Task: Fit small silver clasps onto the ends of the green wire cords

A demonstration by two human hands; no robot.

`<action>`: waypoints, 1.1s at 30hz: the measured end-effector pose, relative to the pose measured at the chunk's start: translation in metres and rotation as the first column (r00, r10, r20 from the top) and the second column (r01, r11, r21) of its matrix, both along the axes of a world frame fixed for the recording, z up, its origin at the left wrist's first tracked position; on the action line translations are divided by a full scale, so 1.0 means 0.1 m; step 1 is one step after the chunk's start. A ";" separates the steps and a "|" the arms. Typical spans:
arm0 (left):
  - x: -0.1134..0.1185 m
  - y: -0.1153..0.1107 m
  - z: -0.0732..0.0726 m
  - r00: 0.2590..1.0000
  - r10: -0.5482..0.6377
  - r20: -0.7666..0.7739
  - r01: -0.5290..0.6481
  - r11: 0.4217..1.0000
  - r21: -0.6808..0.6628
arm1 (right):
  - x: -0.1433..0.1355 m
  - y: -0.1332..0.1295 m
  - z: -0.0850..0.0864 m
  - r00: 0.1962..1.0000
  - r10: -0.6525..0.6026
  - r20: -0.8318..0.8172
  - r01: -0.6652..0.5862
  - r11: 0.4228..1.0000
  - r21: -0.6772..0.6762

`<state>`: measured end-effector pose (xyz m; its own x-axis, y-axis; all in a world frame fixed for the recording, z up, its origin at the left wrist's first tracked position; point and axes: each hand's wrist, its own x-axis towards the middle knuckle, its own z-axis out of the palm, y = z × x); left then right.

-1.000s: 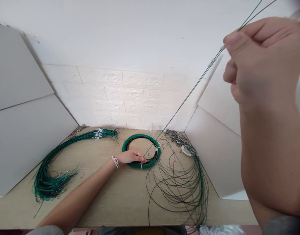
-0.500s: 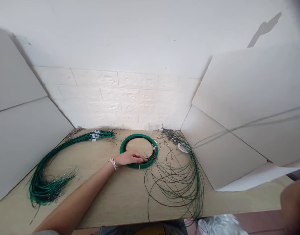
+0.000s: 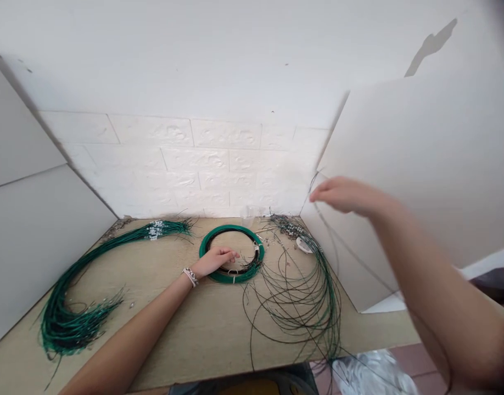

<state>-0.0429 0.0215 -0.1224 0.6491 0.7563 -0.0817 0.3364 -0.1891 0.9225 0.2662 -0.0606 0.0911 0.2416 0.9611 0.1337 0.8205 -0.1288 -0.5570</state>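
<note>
My left hand (image 3: 214,261), a bracelet on its wrist, rests over the left side of a coil of green and black wire (image 3: 203,248). Its fingers are loosely stretched toward the middle of the ring, with nothing visible in them. Raised in front of the right-hand panel, my right hand (image 3: 345,195) pinches a thin wire (image 3: 359,259), which trails down and right past my forearm. Motion blurs this hand. Right of the coil, a loose spread of green and dark wires (image 3: 332,296) curves toward the table's front edge.
A thick bundle of green wires with white tags (image 3: 71,288) lies on the left of the table (image 3: 186,329). A white round object (image 3: 304,245) and small scraps sit at the back right. White panels flank both sides. Clear plastic (image 3: 371,376) shows below the front edge.
My right arm has come in from the right edge, and the hand is now raised with a wire. My left fingers have lifted from the coil's inner front edge and loosened. The view has shifted slightly.
</note>
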 end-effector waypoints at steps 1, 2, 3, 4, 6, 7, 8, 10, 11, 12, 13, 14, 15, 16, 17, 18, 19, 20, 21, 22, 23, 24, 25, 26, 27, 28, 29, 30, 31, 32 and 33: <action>0.00 0.00 0.00 1.000 0.003 0.011 -0.003 1.000 -0.004 | -0.04 0.13 -0.25 0.998 0.007 0.056 0.003 0.984 -0.176; 0.00 0.00 -0.01 1.000 0.004 0.022 -0.004 1.000 -0.009 | -0.06 0.27 -0.49 0.992 0.018 0.121 0.010 0.974 -0.224; 0.00 0.00 -0.01 0.999 0.006 0.031 -0.005 1.000 -0.013 | -0.06 0.39 -0.72 0.982 0.019 0.190 0.027 0.971 -0.237; 0.01 -0.01 -0.02 0.999 0.009 0.037 -0.009 1.000 -0.014 | -0.03 0.52 -0.91 0.977 0.024 0.211 0.026 0.972 -0.232; 0.01 -0.02 -0.03 0.999 0.012 0.031 -0.012 1.000 -0.005 | 0.06 0.73 -1.21 0.971 0.029 0.236 0.024 0.976 -0.218; 0.01 -0.03 -0.03 1.000 0.013 0.017 -0.013 1.000 0.009 | 0.10 0.82 -1.32 0.969 0.029 0.247 0.024 0.978 -0.209; 0.01 -0.03 -0.03 1.000 0.010 -0.003 -0.010 1.000 0.026 | 0.15 0.91 -1.41 0.966 0.029 0.257 0.023 0.980 -0.196; 0.01 -0.05 -0.02 0.999 0.005 -0.045 -0.002 0.999 0.054 | 0.23 1.05 -1.56 0.961 0.030 0.275 0.019 0.984 -0.174; 0.01 -0.05 -0.02 0.998 0.003 -0.059 0.001 0.998 0.060 | 0.27 1.11 -1.62 0.958 0.030 0.285 0.019 0.986 -0.166; 0.01 -0.06 -0.01 0.998 0.002 -0.067 0.002 0.998 0.061 | 0.31 1.15 -1.67 0.955 0.032 0.295 0.018 0.986 -0.164; 0.01 -0.06 0.00 0.998 0.003 -0.069 0.001 0.998 0.059 | 0.34 1.19 -1.71 0.952 0.039 0.304 0.014 0.986 -0.169; 0.01 -0.06 0.00 0.998 0.004 -0.066 0.000 0.998 0.056 | 0.37 1.22 -1.75 0.948 0.051 0.313 0.007 0.983 -0.181; 0.01 -0.06 0.00 0.998 0.005 -0.060 -0.002 0.998 0.056 | 0.40 1.24 -1.78 0.944 0.066 0.322 -0.001 0.980 -0.198; 0.01 -0.06 0.00 0.998 0.007 -0.057 -0.003 0.998 0.058 | 0.42 1.26 -1.80 0.940 0.083 0.331 -0.009 0.976 -0.219; 0.02 -0.06 0.01 0.998 0.010 -0.055 -0.006 0.998 0.061 | 0.44 1.27 -1.81 0.934 0.100 0.342 -0.017 0.971 -0.240; 0.02 -0.06 0.01 0.998 0.013 -0.056 -0.009 0.998 0.065 | 0.46 1.28 -1.81 0.928 0.118 0.354 -0.022 0.965 -0.263; 0.02 -0.06 0.01 0.998 0.016 -0.060 -0.012 0.997 0.070 | 0.47 1.28 -1.79 0.920 0.134 0.367 -0.025 0.958 -0.287; 0.03 -0.06 0.01 0.998 0.018 -0.066 -0.013 0.997 0.072 | 0.47 1.28 -1.76 0.912 0.151 0.381 -0.027 0.950 -0.312; 0.03 -0.07 0.02 0.997 0.020 -0.074 -0.014 0.997 0.074 | 0.46 1.29 -1.71 0.903 0.166 0.395 -0.026 0.941 -0.338; 0.03 -0.07 0.02 0.996 0.020 -0.084 -0.014 0.997 0.076 | 0.45 1.30 -1.65 0.895 0.179 0.410 -0.022 0.933 -0.360; 0.03 -0.08 0.03 0.995 0.019 -0.098 -0.012 0.997 0.080 | 0.43 1.31 -1.57 0.886 0.187 0.424 -0.015 0.926 -0.376; 0.03 -0.08 0.03 0.993 0.018 -0.113 -0.008 0.996 0.087 | 0.41 1.33 -1.47 0.878 0.191 0.439 -0.007 0.922 -0.386; 0.04 -0.09 0.03 0.992 0.017 -0.128 -0.004 0.995 0.095 | 0.39 1.36 -1.35 0.871 0.191 0.452 -0.001 0.922 -0.388; 0.04 -0.09 0.02 0.990 0.015 -0.142 0.000 0.995 0.103 | 0.36 1.38 -1.22 0.864 0.191 0.465 0.003 0.922 -0.386; 0.04 -0.09 0.02 0.988 0.012 -0.153 0.005 0.994 0.108 | 0.34 1.41 -1.07 0.859 0.191 0.474 0.005 0.924 -0.382; 0.04 -0.09 0.01 0.987 0.007 -0.161 0.011 0.994 0.110 | 0.31 1.43 -0.91 0.856 0.192 0.479 0.002 0.928 -0.374; 0.04 -0.09 0.01 0.986 0.003 -0.165 0.015 0.994 0.109 | 0.27 1.45 -0.76 0.856 0.190 0.481 -0.005 0.933 -0.360; 0.04 -0.09 0.00 0.986 0.001 -0.168 0.017 0.994 0.106 | 0.22 1.45 -0.61 0.857 0.186 0.481 -0.012 0.940 -0.342; 0.04 -0.08 0.00 0.986 0.002 -0.168 0.015 0.995 0.100 | 0.16 1.43 -0.47 0.860 0.183 0.476 -0.023 0.947 -0.321; 0.04 -0.08 0.00 0.987 0.004 -0.163 0.011 0.996 0.093 | 0.08 1.39 -0.37 0.867 0.180 0.465 -0.039 0.954 -0.296; 0.04 -0.08 0.00 0.988 0.006 -0.153 0.007 0.997 0.083 | -0.02 1.33 -0.30 0.883 0.179 0.433 -0.072 0.965 -0.252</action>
<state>-0.0392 0.0138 -0.1227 0.6339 0.7645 -0.1168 0.4723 -0.2631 0.8413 0.2639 0.0729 0.0614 0.0818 0.9964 -0.0219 0.9920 -0.0835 -0.0943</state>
